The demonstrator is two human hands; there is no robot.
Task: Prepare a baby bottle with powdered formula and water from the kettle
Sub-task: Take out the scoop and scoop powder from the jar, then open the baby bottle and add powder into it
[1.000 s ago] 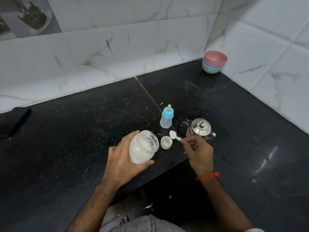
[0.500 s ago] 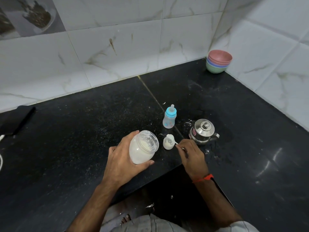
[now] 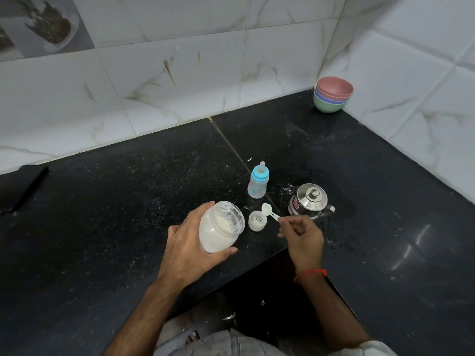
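The left hand [image 3: 190, 253] is wrapped around an open jar [image 3: 219, 226] of white powder and holds it tilted above the black counter [image 3: 102, 214], while the right hand [image 3: 302, 235] pinches the handle of a small scoop [image 3: 268, 210] between the fingertips. The bowl of the scoop is just above a small white lid [image 3: 257, 220] that lies on the counter between the two hands. Behind them the bottle [image 3: 257, 183] stands upright with its blue cap on, the steel kettle [image 3: 309, 200] is just to its right, and stacked bowls [image 3: 332, 95] sit in the far corner.
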